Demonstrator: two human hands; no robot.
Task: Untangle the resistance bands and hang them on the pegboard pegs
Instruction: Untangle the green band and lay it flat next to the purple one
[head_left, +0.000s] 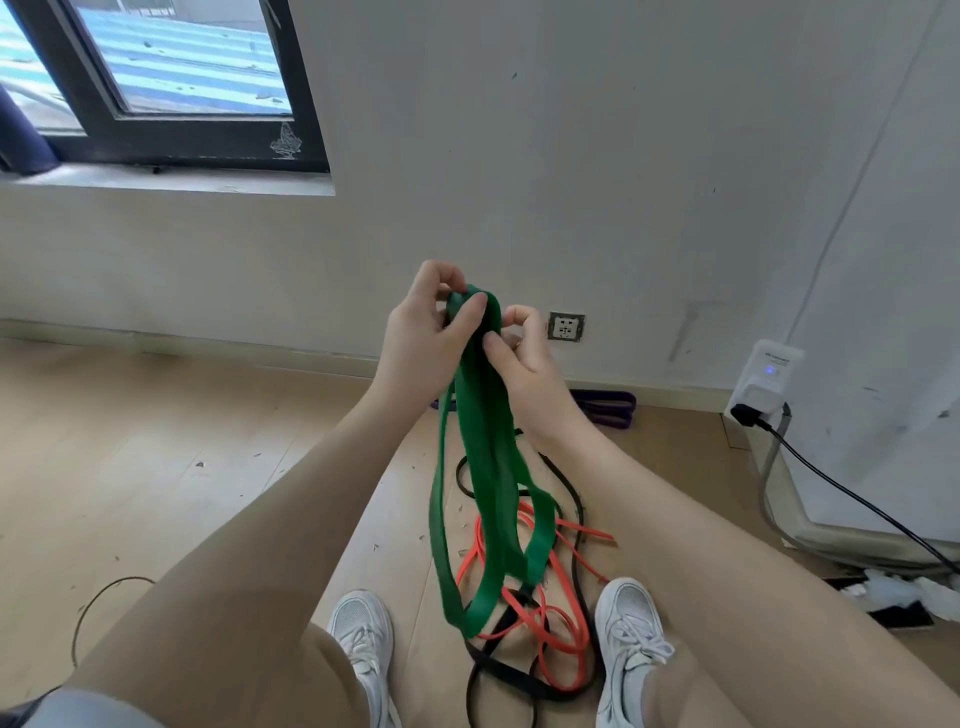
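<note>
Head view: green band (485, 457) is pinched at its top fold by the left hand (421, 348) and the right hand (519, 364). Its lower loops hang into the orange band (540, 618) and black band (493, 670) below the hands, so snagging is likely if it is lifted. Open room is seen left of the hands; a wall is close ahead. No pegboard is seen.

At frame centre I see the left hand (423, 340) and right hand (524, 364) pinching the top of the green band (488, 467). Its loops hang onto the orange band (540, 618) and black band (498, 675) on the floor (156, 467), between two white shoes (361, 639).
</note>
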